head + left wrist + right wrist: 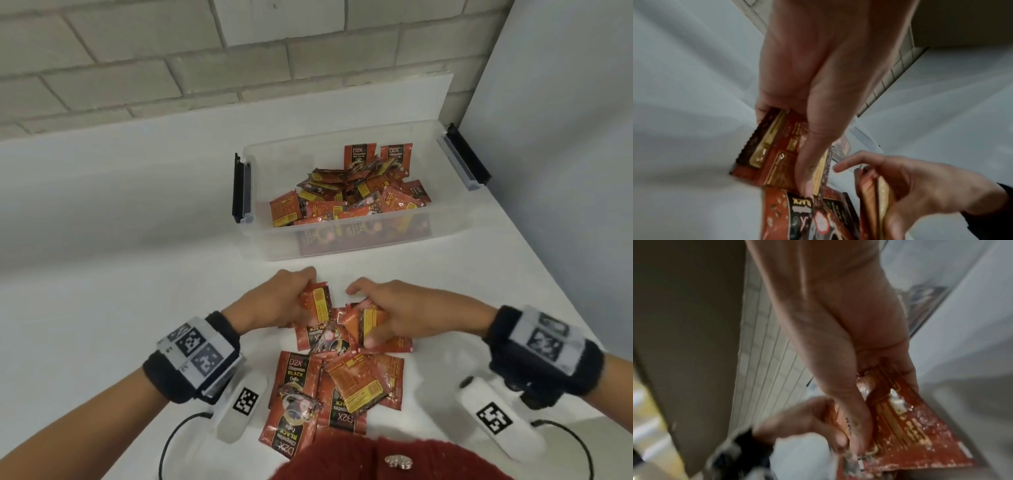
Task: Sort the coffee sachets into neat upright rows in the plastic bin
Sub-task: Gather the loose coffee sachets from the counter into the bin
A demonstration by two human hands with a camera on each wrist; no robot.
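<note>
A clear plastic bin [448, 209] stands on the white table with a loose jumble of red coffee sachets [352, 192] inside; two stand upright at its back. Near me lies another pile of sachets [335, 380]. My left hand [291, 298] grips a small stack of sachets [777, 146] over the pile's far end, thumb across their face. My right hand [380, 311] grips another few sachets [900, 423] just to the right, fingers curled round them. The two hands sit close together, a little in front of the bin.
Black latches [239, 186] hang on both ends of the bin. A grey brick wall [137, 68] runs behind the table, and a pale panel [565, 137] closes the right side. Bare white tabletop [102, 240] spreads to the left.
</note>
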